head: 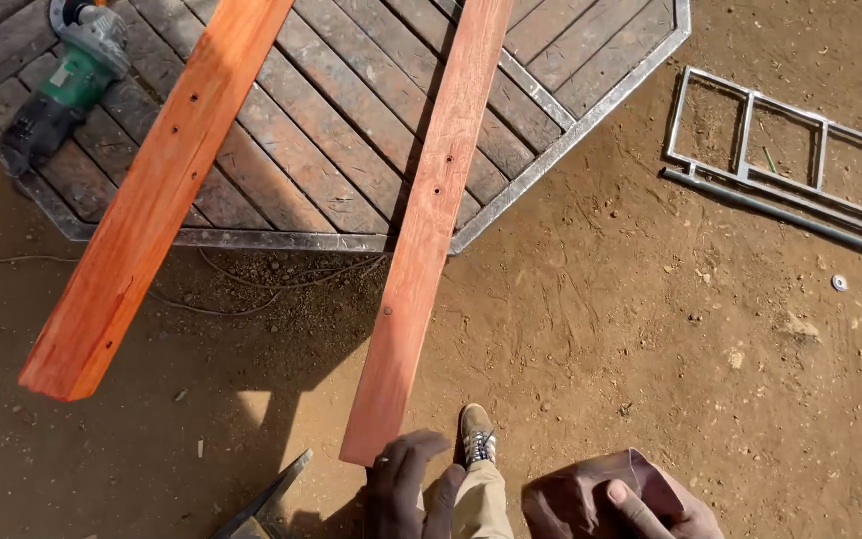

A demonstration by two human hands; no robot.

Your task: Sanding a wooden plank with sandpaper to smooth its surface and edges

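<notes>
Holding the near end of a long reddish-orange wooden plank propped on an octagonal slatted wood tabletop with grey metal rim.

Left hand gripping the plank's bottom end, fingers curled loosely around it; right hand pinching a folded sheet of brown sandpaper, thumb pressed on top. Likely stiff, fairly heavy, smooth-faced; best taken near the end with the far part resting on the rim. A second, thicker orange plank alongside, well apart. Open dirt to the right (grey metal ladder-like frame farther off); green angle grinder on the tabletop's left.
</notes>
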